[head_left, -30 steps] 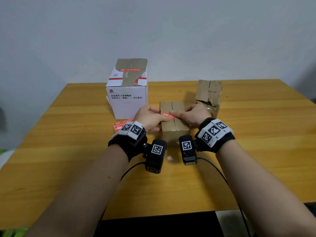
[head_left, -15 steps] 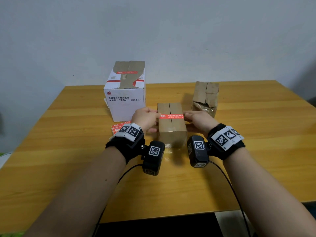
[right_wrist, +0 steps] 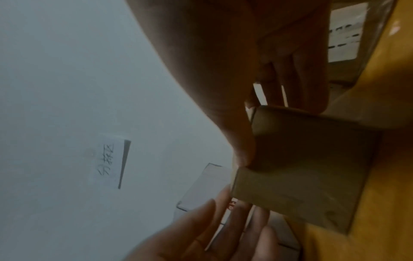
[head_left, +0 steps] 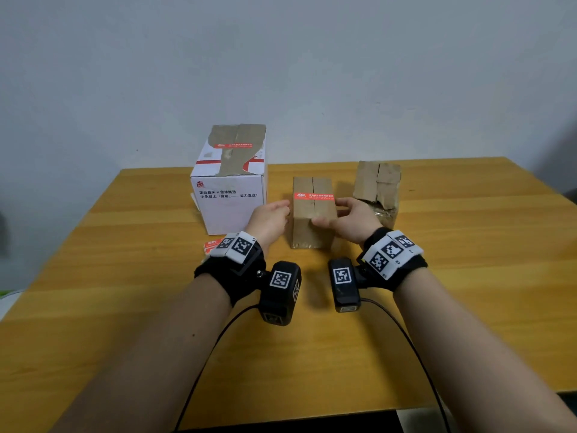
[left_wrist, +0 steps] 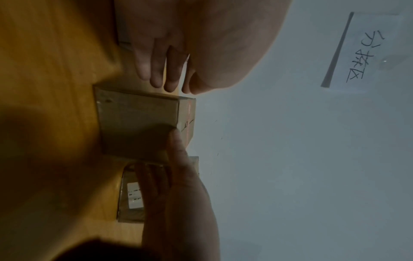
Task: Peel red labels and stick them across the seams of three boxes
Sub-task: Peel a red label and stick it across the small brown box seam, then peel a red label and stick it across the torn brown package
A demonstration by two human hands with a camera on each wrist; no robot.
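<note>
A small brown box (head_left: 313, 214) stands mid-table with a red label (head_left: 313, 195) stuck flat across its top seam. My right hand (head_left: 335, 214) holds this box at its front right corner, thumb on the front top edge and fingers along the right side, as the right wrist view also shows. My left hand (head_left: 279, 210) hovers just left of the box, fingers relaxed and holding nothing. The white box (head_left: 229, 195) at the left carries a red label (head_left: 234, 145) on its taped top. A crumpled brown box (head_left: 377, 185) stands at the right with no red label in sight.
A stack of red label sheets (head_left: 211, 245) lies on the wooden table (head_left: 468, 276) in front of the white box, partly hidden by my left wrist. A plain wall runs behind the table, and cables trail from both wrist cameras toward me.
Both hands slid outward off the label, which now lies flat on the small box. The left hand came off the box; the right hand moved to its front right corner.
</note>
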